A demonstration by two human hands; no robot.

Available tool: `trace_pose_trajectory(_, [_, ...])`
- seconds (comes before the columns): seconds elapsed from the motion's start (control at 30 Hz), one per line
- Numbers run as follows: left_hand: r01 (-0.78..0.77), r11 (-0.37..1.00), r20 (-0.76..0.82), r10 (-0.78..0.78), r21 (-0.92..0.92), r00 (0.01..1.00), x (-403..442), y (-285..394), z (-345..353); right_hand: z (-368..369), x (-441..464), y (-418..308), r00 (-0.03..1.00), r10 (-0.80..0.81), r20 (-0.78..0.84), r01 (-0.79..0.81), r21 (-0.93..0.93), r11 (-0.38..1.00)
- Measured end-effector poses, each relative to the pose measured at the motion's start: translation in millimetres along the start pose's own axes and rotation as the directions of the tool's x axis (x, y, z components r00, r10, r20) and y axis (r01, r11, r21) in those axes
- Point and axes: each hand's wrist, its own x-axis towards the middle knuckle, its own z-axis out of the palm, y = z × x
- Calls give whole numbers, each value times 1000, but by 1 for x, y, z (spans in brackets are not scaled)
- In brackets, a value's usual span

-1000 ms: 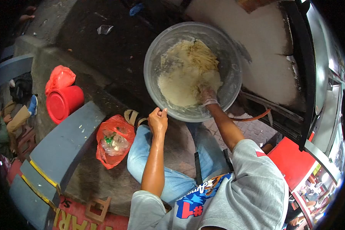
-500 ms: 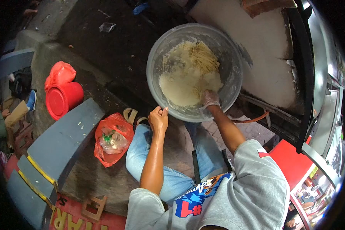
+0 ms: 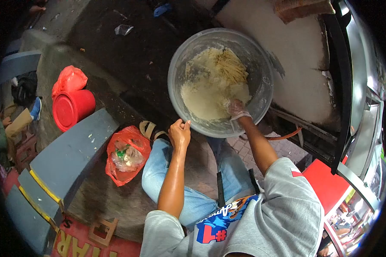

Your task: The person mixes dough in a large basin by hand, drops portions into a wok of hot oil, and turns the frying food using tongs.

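Note:
A large grey plastic basin point(image 3: 174, 100) sits in front of my knees. Loose pale flour point(image 3: 205, 96) covers much of its bottom, and a bunch of thin yellowish strands point(image 3: 230, 65), dusted with flour, lies on the far right side. My right hand point(image 3: 238, 109), in a clear plastic glove, reaches over the near rim into the flour beside the strands; its fingertips are hidden there. My bare left hand point(image 3: 179, 133) is closed at the basin's near-left rim, its fingers curled against the edge.
Left of me are an orange-red plastic bag point(image 3: 128, 155) with clear bags inside, a red bucket point(image 3: 73, 110) and grey curved panels point(image 3: 75, 150). A brown stool point(image 3: 103, 231) stands behind them. At right is a dark metal frame point(image 3: 343, 85). Another person's shoe point(image 3: 36, 109) shows far left.
My right hand has shifted slightly within the flour and its wrist has turned a little. The left hand remains at the rim. The whole view has moved slightly.

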Motion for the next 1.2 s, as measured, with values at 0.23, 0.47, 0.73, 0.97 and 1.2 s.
trace_pose_trajectory(0.23, [-25,999,-6,25,24,1000,0,0,-1,4,32,31,997,23,69,-25,26,999])
trace_pose_trajectory(0.47, [-31,999,-24,32,18,999,1,-3,1,26,55,58,994,98,52,-60,-485,873])
trace_pose_trajectory(0.73, [36,999,7,-36,-2,999,2,-4,1,116,63,54,866,-474,-161,357,-465,810])
trace_pose_trajectory(0.97, [4,1000,-20,-4,-19,1000,2,-1,2,28,41,25,986,-4,170,-109,647,755])
trace_pose_trajectory(1.2, [-5,1000,-9,5,2,1000,4,4,-3,6,35,38,938,117,325,24,-400,916])
